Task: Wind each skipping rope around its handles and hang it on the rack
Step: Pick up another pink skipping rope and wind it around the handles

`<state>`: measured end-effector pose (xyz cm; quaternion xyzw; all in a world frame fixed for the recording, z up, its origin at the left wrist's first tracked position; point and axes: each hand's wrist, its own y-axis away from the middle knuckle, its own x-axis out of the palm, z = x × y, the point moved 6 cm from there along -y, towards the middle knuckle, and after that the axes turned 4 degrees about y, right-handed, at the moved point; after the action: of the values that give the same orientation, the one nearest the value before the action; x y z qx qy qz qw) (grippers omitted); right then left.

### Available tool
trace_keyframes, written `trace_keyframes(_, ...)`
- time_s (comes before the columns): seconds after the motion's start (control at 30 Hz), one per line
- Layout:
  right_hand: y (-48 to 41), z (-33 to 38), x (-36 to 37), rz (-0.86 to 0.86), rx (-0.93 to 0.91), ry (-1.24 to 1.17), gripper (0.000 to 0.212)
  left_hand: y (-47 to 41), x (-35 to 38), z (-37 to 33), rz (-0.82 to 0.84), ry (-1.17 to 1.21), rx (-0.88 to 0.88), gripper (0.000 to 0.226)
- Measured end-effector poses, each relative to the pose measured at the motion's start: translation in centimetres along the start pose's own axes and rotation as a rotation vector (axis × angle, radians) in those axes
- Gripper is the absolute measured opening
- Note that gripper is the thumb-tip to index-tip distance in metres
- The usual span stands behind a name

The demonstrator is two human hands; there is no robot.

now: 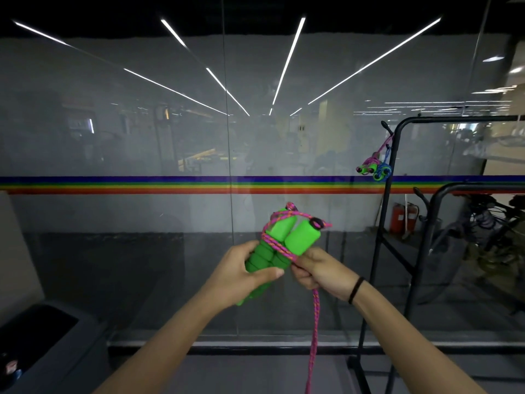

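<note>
Both hands' fingers (267,275) grip green handles (279,245) and pink rope (315,317); black rack (395,172) stands right.

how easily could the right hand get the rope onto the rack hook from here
Probably not yet. The right hand is pinching the pink rope, which still hangs loose, unwound. The way to the rack hook looks unobstructed, but it sits up and off right.
</note>
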<state>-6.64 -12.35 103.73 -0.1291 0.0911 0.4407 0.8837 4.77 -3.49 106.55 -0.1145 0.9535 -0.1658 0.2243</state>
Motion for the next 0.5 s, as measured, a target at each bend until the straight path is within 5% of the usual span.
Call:
trace_keyframes(0.2, 1.7, -1.1, 1.4, 0.041, 0.106, 0.274, 0.034, -0.3, -2.4, 1.0, -0.158, -0.177, -0.034, 0.014)
trace_keyframes(0.33, 2.2, 0.9, 2.5, 0.098, 0.010, 0.864, 0.028, -0.1, -1.9, 1.9, -0.102, -0.508, -0.054, 0.027)
trace_keyframes(0.5, 2.1, 2.3, 3.6, 0.208, 0.025, 1.124, 0.023, -0.1, -0.2, 1.5, 0.012, -0.931, -0.018, 0.048)
